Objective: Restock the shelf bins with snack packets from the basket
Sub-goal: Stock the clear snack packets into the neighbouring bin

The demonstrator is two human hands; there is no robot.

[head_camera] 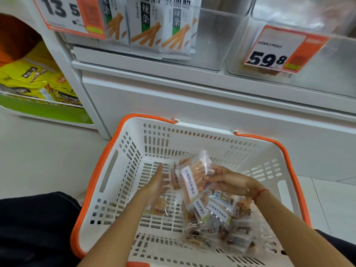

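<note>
White shelving unit (pixel 192 97), smooth painted panels, spans the upper field. On it stand two clear rigid bins: the left bin (pixel 212 35) holds upright white packets (pixel 146 26) printed with orange sticks; the right bin (pixel 317 60), behind an orange-and-white price tag (pixel 279 49), looks nearly bare, its contents blurred (probably the bin to be filled, judging by the task). Below, on the pale floor (pixel 38 151), sits the basket (pixel 107 170), white slotted plastic with an orange rim and handles. A loose heap of snack packets (pixel 217 218), crinkled transparent film over brown contents with white label strips, lies in its near right half.

The right hand (pixel 229 182) pinches a small stack of packets (pixel 192 176) by its right edge, fingers curled round it; the stack is raised above the basket floor, long axis running from near-right to far-left and tilted upward. The left hand (pixel 156 184) is spread flat with straight fingers just left of the stack, holding nothing, though contact cannot be told. The stack lies between the two hands; the right bin stands up and to the right, so the right hand is the nearer carrier. A thin red cord (pixel 259 193) circles the right wrist.
</note>
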